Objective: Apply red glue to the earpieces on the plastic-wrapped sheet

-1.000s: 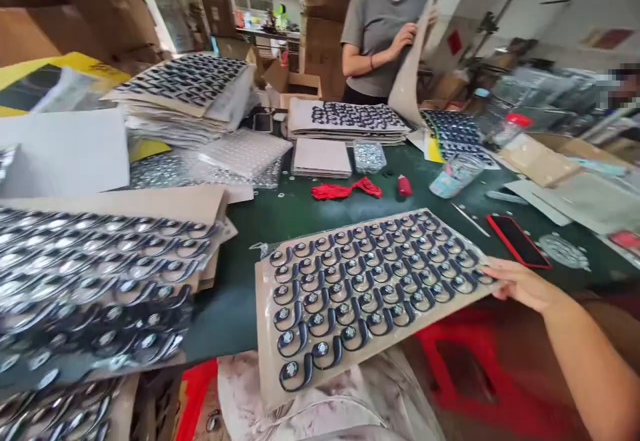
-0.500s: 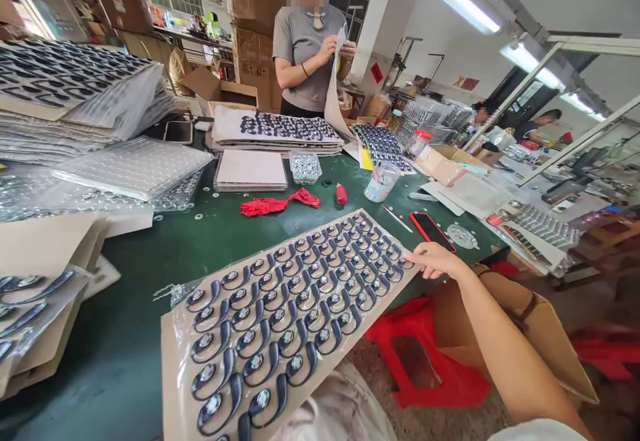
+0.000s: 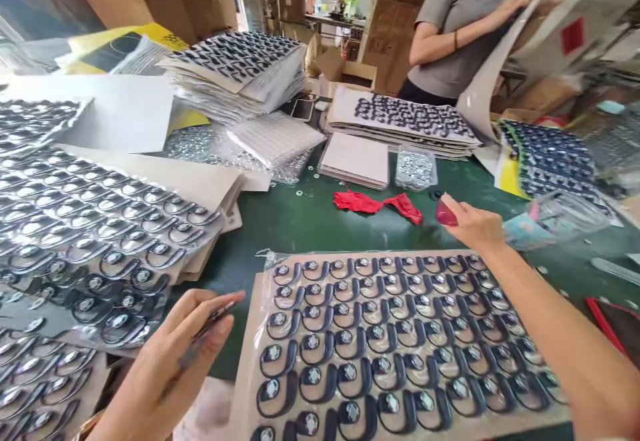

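A cardboard sheet (image 3: 400, 341) covered with rows of dark hook-shaped parts with shiny round studs lies on the green table (image 3: 295, 221) in front of me. My left hand (image 3: 175, 368) hovers at the sheet's left edge, fingers pinched on a thin dark tool (image 3: 215, 314). My right hand (image 3: 470, 224) reaches over the sheet's far edge and closes on a small red object (image 3: 444, 214). A red cloth (image 3: 380, 202) lies just left of that hand.
Stacks of similar sheets (image 3: 100, 228) fill the left side and another stack (image 3: 240, 71) stands behind. A person in a grey shirt (image 3: 465, 21) across the table holds a sheet. A clear tub of studs (image 3: 416, 166), a plastic cup (image 3: 555, 218) and a phone (image 3: 617, 324) are nearby.
My right hand left the sheet's right edge and moved to the red object beyond it. My left hand with the thin tool came into view. The camera swung back left.
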Motion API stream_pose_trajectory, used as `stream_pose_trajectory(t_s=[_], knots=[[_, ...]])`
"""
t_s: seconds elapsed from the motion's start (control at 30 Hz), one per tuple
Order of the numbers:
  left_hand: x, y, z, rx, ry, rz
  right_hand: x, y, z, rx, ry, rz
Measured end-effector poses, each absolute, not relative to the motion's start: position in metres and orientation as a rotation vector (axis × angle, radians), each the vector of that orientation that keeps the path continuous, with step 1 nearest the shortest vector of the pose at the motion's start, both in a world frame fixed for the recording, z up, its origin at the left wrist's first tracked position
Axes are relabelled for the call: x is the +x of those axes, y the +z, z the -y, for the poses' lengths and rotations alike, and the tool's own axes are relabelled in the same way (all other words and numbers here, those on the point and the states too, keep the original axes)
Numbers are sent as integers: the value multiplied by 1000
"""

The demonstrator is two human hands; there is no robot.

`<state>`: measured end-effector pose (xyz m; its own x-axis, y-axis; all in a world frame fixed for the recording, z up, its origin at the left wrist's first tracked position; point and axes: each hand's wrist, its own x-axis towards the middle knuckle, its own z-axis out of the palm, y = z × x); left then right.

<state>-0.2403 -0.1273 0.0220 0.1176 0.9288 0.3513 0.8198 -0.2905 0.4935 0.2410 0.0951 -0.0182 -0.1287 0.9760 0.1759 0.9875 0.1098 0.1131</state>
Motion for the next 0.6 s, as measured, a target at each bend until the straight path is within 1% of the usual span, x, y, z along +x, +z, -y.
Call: stream_pose_trajectory(t_s=[0.03, 0.07, 0.1, 0.13, 0.23, 0.27, 0.37, 0.43, 0.47, 0.53, 0.6], knots=[[-240, 25, 121, 2180, 876, -1736, 225, -20, -97, -1901, -333, 2093], [-239, 27, 115, 2173, 850, -1736, 207, -22, -99, -1748, -283, 1866], [-239, 28, 109, 2191, 837, -1745, 186, -24, -102, -1585, -132, 1722], [-238, 27, 104, 2229, 848, -1757, 165, -27, -107, -1469, 95, 1642], [-237, 17, 91, 2349, 883, -1653, 112, -36, -121, -1392, 491, 1628], [-238, 12, 89, 2392, 880, -1609, 100, -37, -124, -1390, 567, 1606], [-241, 1, 83, 2554, 850, -1541, 74, -30, -122, -1298, 624, 1376], [-242, -5, 81, 2659, 848, -1504, 54, -18, -114, -1171, 765, 1223], [-243, -7, 80, 2695, 855, -1495, 42, -12, -110, -1123, 932, 1199], [-243, -10, 81, 2747, 849, -1480, 14, -5, -102, -1062, 1401, 1183], [-244, -15, 83, 2765, 839, -1468, -14, -6, -96, -1043, 1738, 1121]])
